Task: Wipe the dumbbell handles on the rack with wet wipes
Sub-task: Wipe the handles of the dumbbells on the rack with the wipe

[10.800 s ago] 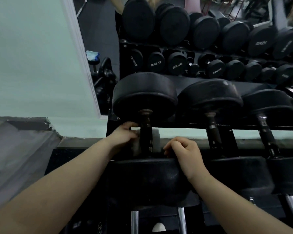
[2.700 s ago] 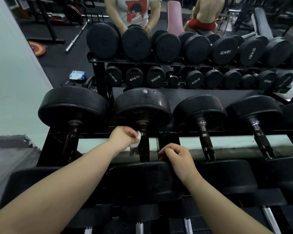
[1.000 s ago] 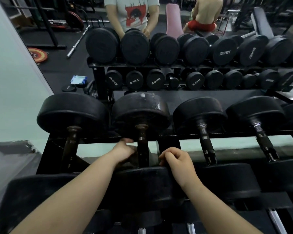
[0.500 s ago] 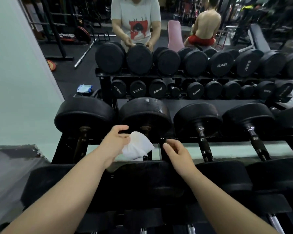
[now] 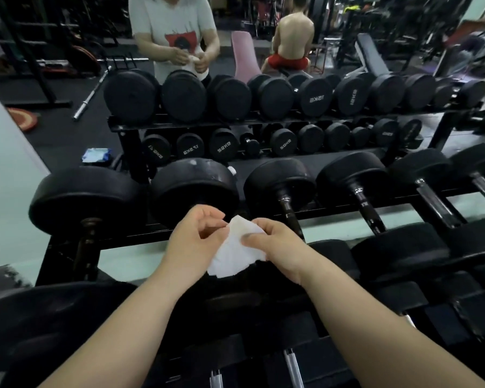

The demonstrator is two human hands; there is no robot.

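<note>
A white wet wipe (image 5: 233,252) hangs between both hands above the rack's top row. My left hand (image 5: 195,239) pinches its upper left edge and my right hand (image 5: 273,243) pinches its right side. Behind them lies the second dumbbell (image 5: 193,189) from the left, its handle hidden by my hands and the wipe. The leftmost dumbbell's rusty handle (image 5: 86,242) shows at the left. To the right a chrome and black handle (image 5: 290,217) lies free, and another handle (image 5: 368,208) further right.
A mirror behind the rack (image 5: 347,208) reflects more dumbbell rows, a standing person and a seated person. A blue wipe packet (image 5: 95,155) shows in the mirror at left. A pale wall (image 5: 9,169) borders the left. Lower-tier dumbbell handles (image 5: 291,368) sit below my arms.
My right hand left the near dumbbell head and took hold of the wipe. Both hands rose off the handle, and the wipe now spreads between them. The camera tilted upward.
</note>
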